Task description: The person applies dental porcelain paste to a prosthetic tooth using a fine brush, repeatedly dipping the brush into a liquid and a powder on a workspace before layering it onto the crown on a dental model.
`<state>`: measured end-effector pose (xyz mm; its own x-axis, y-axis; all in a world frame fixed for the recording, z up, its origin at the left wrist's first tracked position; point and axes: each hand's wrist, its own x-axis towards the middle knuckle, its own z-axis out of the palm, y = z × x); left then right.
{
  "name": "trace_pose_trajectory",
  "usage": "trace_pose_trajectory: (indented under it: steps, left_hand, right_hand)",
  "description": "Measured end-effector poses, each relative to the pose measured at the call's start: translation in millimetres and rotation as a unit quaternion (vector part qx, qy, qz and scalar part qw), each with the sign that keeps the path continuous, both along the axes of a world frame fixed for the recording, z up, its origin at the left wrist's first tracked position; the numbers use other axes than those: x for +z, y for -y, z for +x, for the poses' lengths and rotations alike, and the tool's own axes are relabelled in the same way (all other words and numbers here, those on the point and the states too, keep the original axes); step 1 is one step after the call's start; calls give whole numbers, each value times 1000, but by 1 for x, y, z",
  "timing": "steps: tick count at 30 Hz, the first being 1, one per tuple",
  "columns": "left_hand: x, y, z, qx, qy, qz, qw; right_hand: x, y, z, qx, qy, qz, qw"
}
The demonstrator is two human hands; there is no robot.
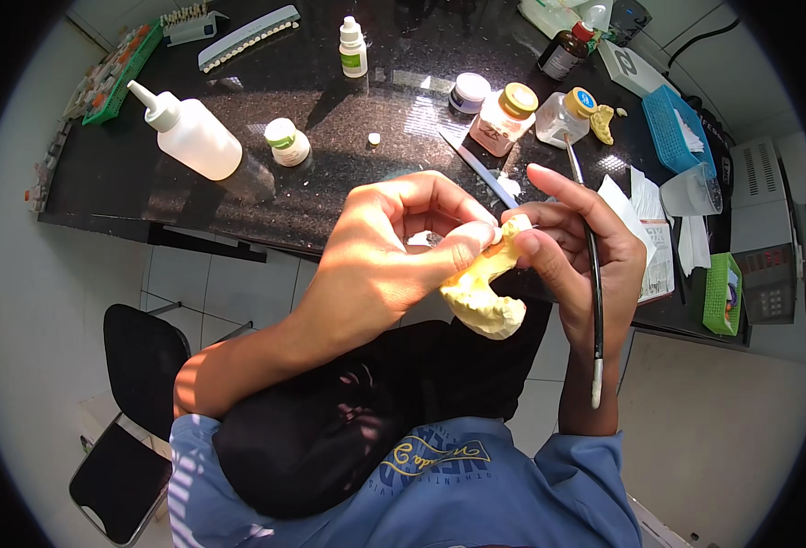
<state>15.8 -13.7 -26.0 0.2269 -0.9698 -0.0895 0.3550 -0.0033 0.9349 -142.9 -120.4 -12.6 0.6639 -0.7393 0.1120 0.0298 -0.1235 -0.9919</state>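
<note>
A yellow plaster dental cast, curved like a horseshoe, is held up over my lap at the bench's front edge. My left hand pinches the cast's upper end between thumb and fingers; a small pale piece shows at the thumb tip, too small to make out. On the other side, my right hand grips the same end with thumb and fingertips. A slim black-handled tool lies across the right palm, its silvery end up by the jars and its whitish end hanging below the hand. The index finger is raised.
On the dark bench stand a white squeeze bottle, small bottles and jars, including a pink powder jar. A blue-handled knife lies beyond my hands. At right are a blue basket and plastic cup.
</note>
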Motion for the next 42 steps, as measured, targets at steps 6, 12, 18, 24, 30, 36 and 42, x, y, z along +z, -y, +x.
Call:
trace_pose_trajectory:
  steps: [6, 12, 18, 24, 30, 36, 42]
  left_hand:
    - [3, 0, 0, -2, 19, 26, 999]
    - [5, 1, -1, -1, 17, 27, 1000]
    - [4, 1, -2, 1, 16, 1, 1000]
    - [5, 1, -1, -4, 26, 15, 1000]
    - [8, 0, -5, 13, 18, 15, 1000]
    - [8, -1, -8, 65, 184, -137, 971]
    - [10, -3, -7, 57, 236, -151, 958]
  right_hand:
    - [0, -1, 0, -1, 4, 3, 1000]
    - [-1, 0, -1, -1, 1, -5, 1000]
    - [0, -1, -2, -2, 5, -3, 1000]
    - [0, -1, -2, -1, -1, -9, 1000]
    - [-4, -1, -4, 10, 20, -49, 999]
    - [-13, -2, -8, 29, 99, -82, 991]
    - [-15, -5, -9, 29, 143, -93, 985]
